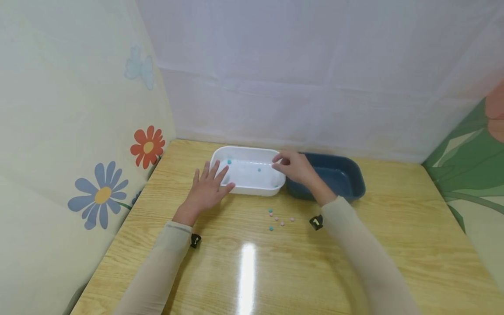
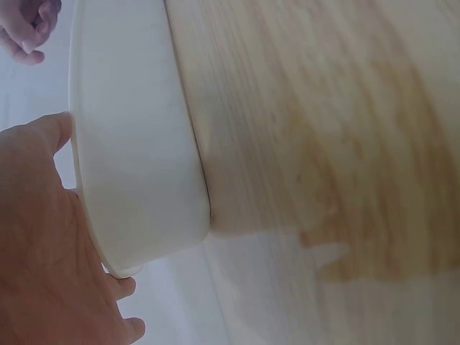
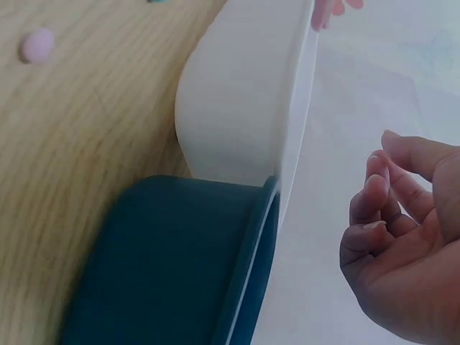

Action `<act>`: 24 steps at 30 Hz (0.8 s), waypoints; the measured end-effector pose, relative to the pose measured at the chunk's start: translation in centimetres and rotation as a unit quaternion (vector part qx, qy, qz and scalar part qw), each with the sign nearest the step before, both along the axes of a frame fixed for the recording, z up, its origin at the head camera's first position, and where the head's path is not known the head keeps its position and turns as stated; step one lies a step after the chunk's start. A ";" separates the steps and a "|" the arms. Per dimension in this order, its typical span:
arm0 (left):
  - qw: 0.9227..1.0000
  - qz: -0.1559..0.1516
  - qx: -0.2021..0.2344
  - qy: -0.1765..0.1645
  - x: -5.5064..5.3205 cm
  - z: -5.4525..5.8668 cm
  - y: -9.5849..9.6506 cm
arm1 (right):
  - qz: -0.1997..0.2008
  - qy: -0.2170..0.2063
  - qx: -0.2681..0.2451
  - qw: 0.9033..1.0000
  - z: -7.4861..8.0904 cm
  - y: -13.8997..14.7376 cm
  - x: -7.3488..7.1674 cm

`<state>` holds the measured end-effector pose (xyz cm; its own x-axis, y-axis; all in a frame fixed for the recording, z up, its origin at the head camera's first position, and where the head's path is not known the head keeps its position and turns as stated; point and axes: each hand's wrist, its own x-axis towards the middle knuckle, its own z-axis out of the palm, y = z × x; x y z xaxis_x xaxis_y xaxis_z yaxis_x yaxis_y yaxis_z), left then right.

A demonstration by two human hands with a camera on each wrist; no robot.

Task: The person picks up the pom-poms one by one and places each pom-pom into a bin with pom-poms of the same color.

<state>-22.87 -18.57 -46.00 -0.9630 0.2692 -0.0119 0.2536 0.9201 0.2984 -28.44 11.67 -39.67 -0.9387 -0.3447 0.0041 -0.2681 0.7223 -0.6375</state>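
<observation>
My left hand [image 1: 204, 190] is spread over the left end of a white tray [image 1: 252, 191], its fingers straight and touching the rim. Above the tray's right end hovers my right hand [image 1: 295, 166], fingers loosely bent, thumb and forefinger slightly apart; no item shows between them in the right wrist view. Inside the tray lie a teal bead [image 1: 229, 162], another teal bead [image 1: 259, 169] and a third teal bead [image 1: 276, 186]. On the table in front are several small pink beads, one pink bead [image 3: 37, 46] near the right wrist camera, and a teal bead [image 1: 271, 228].
A dark blue tray [image 1: 356, 192] stands right of the white one, the two rims close together, partly behind my right hand. Both rest on a wood-grain table [image 1: 299, 271]. A pale cloth wall [image 1: 275, 87] rises behind them, with flower-printed panels at the sides.
</observation>
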 end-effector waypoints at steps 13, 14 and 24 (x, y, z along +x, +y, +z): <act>1.000 0.000 0.000 0.001 0.0 -0.1 -0.1 | 0.030 0.018 -0.012 0.999 -0.9 0.1 3.6; 1.000 0.000 0.001 0.001 0.0 -0.1 -0.1 | 0.033 0.018 -0.012 0.999 -1.0 0.1 3.8; 1.000 0.000 0.002 0.002 0.0 0.1 0.0 | 0.054 0.020 -0.011 0.998 -2.8 0.6 6.2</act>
